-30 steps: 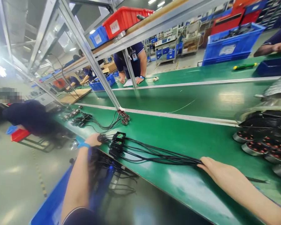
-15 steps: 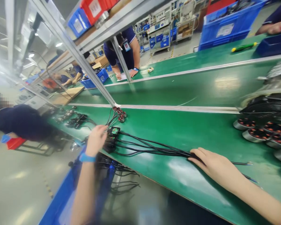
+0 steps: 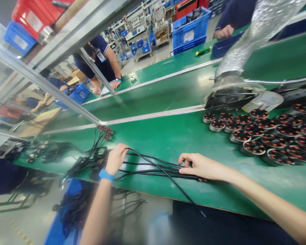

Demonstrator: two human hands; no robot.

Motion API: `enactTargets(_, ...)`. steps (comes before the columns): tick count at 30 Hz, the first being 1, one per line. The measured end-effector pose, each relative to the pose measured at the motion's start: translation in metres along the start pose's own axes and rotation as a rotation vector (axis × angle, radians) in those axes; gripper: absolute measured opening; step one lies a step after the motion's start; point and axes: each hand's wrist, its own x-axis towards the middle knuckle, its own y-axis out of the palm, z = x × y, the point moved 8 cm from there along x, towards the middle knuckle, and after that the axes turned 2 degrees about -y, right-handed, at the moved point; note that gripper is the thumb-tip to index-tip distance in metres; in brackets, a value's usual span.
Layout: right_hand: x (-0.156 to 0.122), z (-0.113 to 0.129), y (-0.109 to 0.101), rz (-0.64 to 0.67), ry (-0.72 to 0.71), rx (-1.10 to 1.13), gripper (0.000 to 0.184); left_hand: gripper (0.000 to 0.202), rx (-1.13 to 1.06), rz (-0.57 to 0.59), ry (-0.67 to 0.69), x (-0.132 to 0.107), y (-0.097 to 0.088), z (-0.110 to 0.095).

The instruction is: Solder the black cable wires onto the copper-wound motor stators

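A green workbench (image 3: pixel 148 139) fills the foreground, its near edge slanting from 8 toward 4 o'clock; below that edge at 8 o'clock sits a blue crate (image 3: pixel 52 229) with black leads in it. Bare green lies between the hands and the pale rail (image 3: pixel 153 118) toward 12. The black cable bundle (image 3: pixel 173 167) lies near the front edge, its long axis roughly 9 to 3 o'clock. The left hand (image 3: pixel 116 159) pinches one loose cable (image 3: pixel 180 188), which crosses the bundle toward 4 o'clock, tip past the edge. The right hand (image 3: pixel 197 166) curls over the bundle, thumb and forefinger apart; whether its other fingers press on the cables I cannot tell. The bundle's strands overlap too much to count. Just at the left hand's 9 o'clock are black housings (image 3: pixel 101 149), blurred; beyond them is one cluster of copper-wound coils (image 3: pixel 105 132). At 3 o'clock stand more than a dozen motor stators (image 3: pixel 253 148); farther off are one foil duct (image 3: pixel 241 51) at 2 and one green-and-yellow screwdriver (image 3: pixel 203 51) at 1
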Motion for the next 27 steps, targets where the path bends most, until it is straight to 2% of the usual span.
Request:
enactTargets(2,-0.009,-0.002,-0.017,-0.161,-0.022,-0.146,0.030,0.019,0.139,0.008,-0.032,0.011,0.009,0.001)
enactTargets(4,-0.022,-0.001,-0.031,-0.331,-0.054,-0.276,0.023,0.020,0.242,0.047,-0.026,0.024,0.022,-0.013)
enactTargets(6,-0.037,-0.001,-0.037,-0.426,-0.087,-0.343,0.020,0.026,0.278,0.086,0.064,0.034,0.031,-0.044)
enactTargets(8,-0.050,0.000,-0.034,-0.450,-0.108,-0.385,0.019,0.038,0.266,0.146,0.228,0.034,0.038,-0.088)
enactTargets(10,-0.060,0.001,-0.030,-0.457,-0.102,-0.425,0.019,0.044,0.241,0.233,0.387,0.025,0.045,-0.128)
enactTargets(12,-0.069,0.001,-0.024,-0.458,-0.092,-0.452,0.016,0.041,0.218,0.299,0.457,0.012,0.051,-0.150)
enactTargets(15,-0.078,-0.004,-0.017,-0.458,-0.085,-0.439,0.010,0.032,0.160,0.298,0.417,0.007,0.057,-0.147)
enactTargets(19,-0.096,-0.009,-0.023,-0.478,-0.122,-0.381,0.006,0.033,0.070,0.116,0.297,0.033,0.059,-0.122)
enactTargets(21,-0.114,-0.009,-0.041,-0.516,-0.160,-0.336,0.008,0.034,0.141,0.092,0.240,0.048,0.068,-0.118)
enactTargets(23,-0.140,-0.011,-0.076,-0.590,-0.190,-0.285,0.011,0.037,0.248,0.135,0.205,0.056,0.080,-0.123)
enactTargets(25,-0.173,-0.020,-0.129,-0.727,-0.193,-0.195,0.021,0.038,0.306,0.196,0.186,0.059,0.089,-0.135)
enactTargets(27,-0.216,-0.048,-0.198,-1.030,-0.142,0.146,0.020,0.037,0.305,0.244,0.160,0.058,0.091,-0.149)
